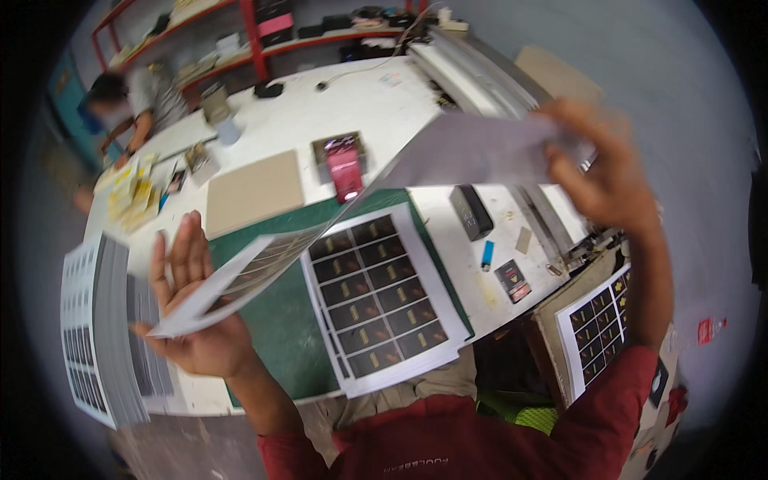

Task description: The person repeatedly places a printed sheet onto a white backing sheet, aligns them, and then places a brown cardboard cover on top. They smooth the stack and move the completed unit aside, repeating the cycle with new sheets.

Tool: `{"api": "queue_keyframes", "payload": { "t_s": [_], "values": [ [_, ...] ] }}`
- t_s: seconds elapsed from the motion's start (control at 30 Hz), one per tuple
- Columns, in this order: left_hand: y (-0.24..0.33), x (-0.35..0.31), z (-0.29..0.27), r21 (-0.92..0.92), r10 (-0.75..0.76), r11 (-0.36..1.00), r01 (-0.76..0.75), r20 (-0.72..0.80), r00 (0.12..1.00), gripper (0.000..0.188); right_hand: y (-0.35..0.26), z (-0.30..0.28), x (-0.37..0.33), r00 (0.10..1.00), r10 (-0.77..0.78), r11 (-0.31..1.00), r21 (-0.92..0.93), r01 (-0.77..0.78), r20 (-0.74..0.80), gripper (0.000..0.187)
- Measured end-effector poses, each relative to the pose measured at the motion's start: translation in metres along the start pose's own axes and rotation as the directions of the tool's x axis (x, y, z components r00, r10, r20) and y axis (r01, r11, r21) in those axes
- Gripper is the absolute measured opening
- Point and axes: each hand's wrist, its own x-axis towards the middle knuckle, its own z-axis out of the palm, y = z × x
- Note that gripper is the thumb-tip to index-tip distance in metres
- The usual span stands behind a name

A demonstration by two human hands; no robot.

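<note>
A large printed sheet (472, 148), bent in a long curve, hangs slantwise in the air between my hands. Its raised far-right corner is pinched in my right hand (600, 164), which is slightly blurred. At its lower left end, my left hand (196, 320) has its fingers stretched apart, with the sheet passing in front of the palm; whether the thumb presses on it I cannot tell. Below the sheet lies a stack of printed sheets (382, 294) with a grid of dark panels, on the green cutting mat (276, 344).
Stacked sheets (100, 336) stand at the left edge. A brown board (254, 190), a box with a red packet (344, 168), a black digital clock (470, 212) and a blue lighter (487, 255) lie about. Another printed pile (592, 332) sits at right. A person (140, 108) works far left.
</note>
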Motion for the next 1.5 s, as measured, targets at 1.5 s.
{"api": "queue_keyframes", "payload": {
  "t_s": [1.5],
  "values": [
    [0.029, -0.098, -0.241, 0.759, -0.271, 0.266, 0.594, -0.532, 0.802, 0.084, -0.102, 0.548, 0.154, 0.834, -0.119, 0.992, 0.105, 0.074, 0.539, 0.080]
  ]
}}
